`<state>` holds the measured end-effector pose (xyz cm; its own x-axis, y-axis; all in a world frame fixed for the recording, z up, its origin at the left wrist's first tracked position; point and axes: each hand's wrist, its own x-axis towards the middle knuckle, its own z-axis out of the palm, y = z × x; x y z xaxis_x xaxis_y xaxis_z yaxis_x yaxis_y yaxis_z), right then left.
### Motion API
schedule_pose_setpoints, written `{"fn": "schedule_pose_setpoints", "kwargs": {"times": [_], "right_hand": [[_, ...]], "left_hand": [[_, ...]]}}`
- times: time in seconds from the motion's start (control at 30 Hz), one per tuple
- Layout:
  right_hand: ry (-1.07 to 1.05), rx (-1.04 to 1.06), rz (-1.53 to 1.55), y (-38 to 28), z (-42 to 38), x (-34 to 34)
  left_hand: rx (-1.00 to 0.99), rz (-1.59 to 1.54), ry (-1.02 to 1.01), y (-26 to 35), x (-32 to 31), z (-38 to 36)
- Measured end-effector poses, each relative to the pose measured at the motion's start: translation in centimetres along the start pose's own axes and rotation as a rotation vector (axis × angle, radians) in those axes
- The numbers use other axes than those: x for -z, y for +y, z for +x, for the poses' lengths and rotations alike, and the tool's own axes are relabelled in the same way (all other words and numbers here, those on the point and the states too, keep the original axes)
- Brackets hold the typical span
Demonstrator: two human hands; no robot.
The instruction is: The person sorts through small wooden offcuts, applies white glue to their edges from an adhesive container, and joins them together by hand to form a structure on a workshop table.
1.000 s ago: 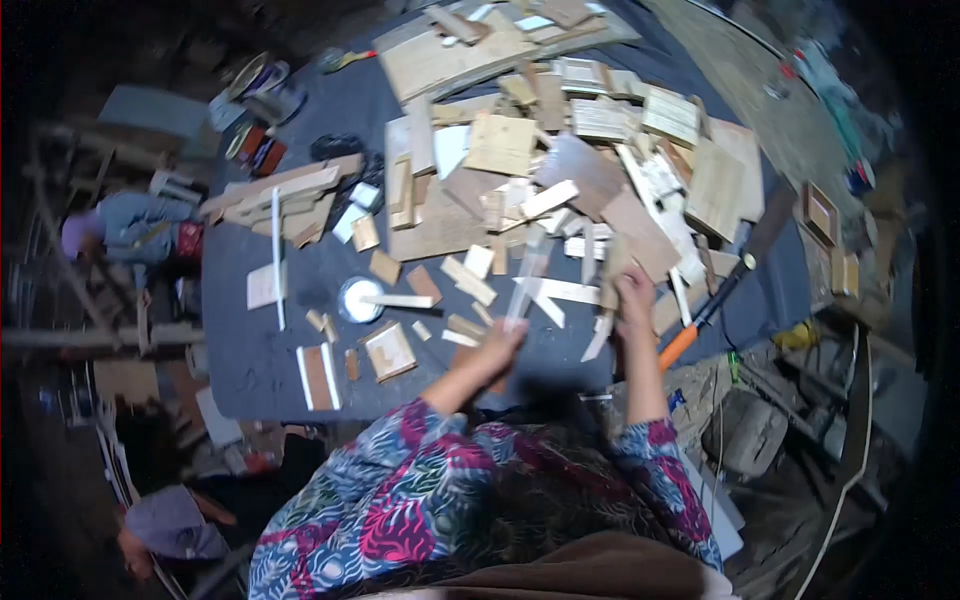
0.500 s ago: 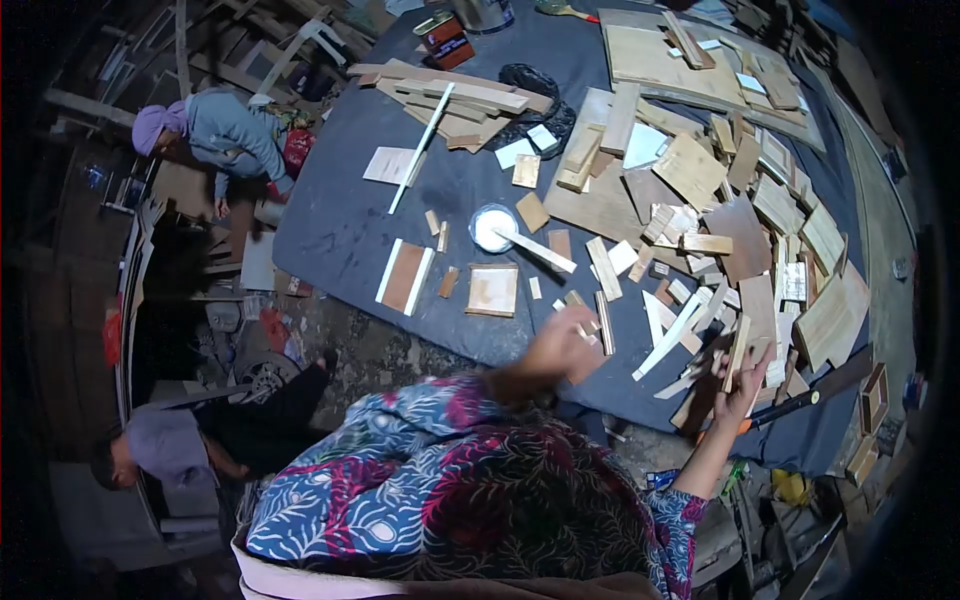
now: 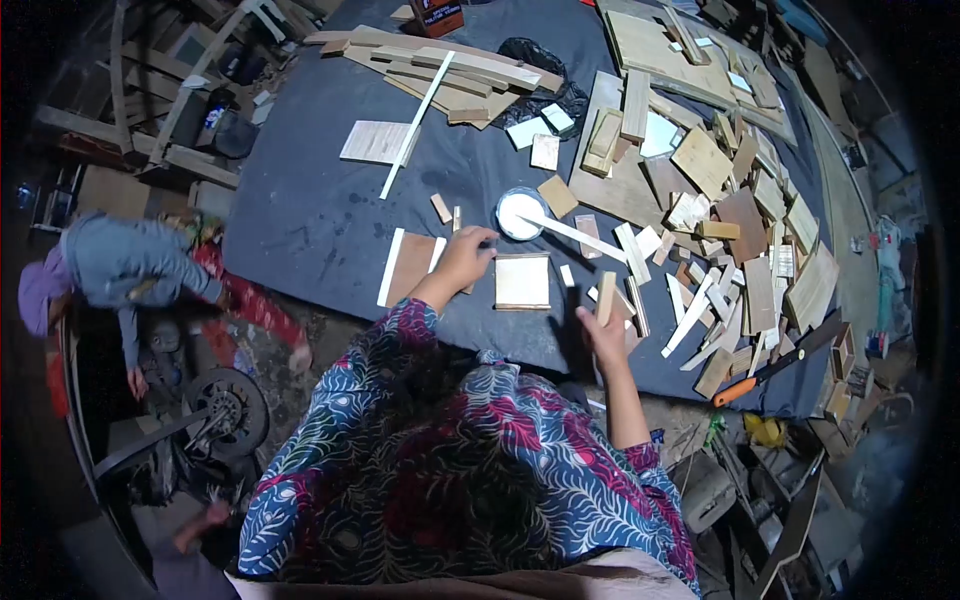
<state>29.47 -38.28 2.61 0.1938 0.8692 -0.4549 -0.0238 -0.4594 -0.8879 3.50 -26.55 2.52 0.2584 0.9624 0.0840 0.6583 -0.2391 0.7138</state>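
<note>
My left hand (image 3: 466, 262) is over the cloth, its thumb and forefinger slightly apart with nothing visible between them. Just right of it lies a small square wooden frame (image 3: 522, 282) with a pale panel. Under and beside that wrist is a brown board (image 3: 408, 268) with white strips along two edges. My right hand (image 3: 604, 340) grips a short light wood strip (image 3: 606, 297), held upright above the table's near side. Beyond both hands stands a tub of white paste (image 3: 518, 212), with a flat wooden stick (image 3: 575, 235) leaning out of it.
Wood offcuts (image 3: 715, 230) are heaped on the right of the cloth-covered table (image 3: 300, 200). An orange-handled saw (image 3: 736, 391) lies at the near right edge. Long boards (image 3: 440, 75) and a black plastic bag (image 3: 530, 60) are farther back. A person (image 3: 130, 265) bends at the left.
My right hand has brought the wood strip leftward from the offcut pile. My left hand has moved left, to beside the square frame. The view has shifted, and the person at left has moved.
</note>
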Motion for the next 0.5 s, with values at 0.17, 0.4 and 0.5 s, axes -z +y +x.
{"fn": "schedule_pose_setpoints", "kwargs": {"times": [0.17, 0.4, 0.5], "right_hand": [[0.102, 0.358, -0.55, 0.0, 0.7, -4.2], [0.032, 0.547, -0.757, -0.1, 0.5, -5.7], [0.06, 0.564, -0.718, -0.1, 1.0, -6.2]], "left_hand": [[-0.173, 0.049, -0.217, -1.4, -0.7, 1.5], [-0.219, 0.017, -0.366, -2.2, -2.9, 2.4], [-0.291, -0.001, -0.337, -2.5, -2.7, 2.5]]}}
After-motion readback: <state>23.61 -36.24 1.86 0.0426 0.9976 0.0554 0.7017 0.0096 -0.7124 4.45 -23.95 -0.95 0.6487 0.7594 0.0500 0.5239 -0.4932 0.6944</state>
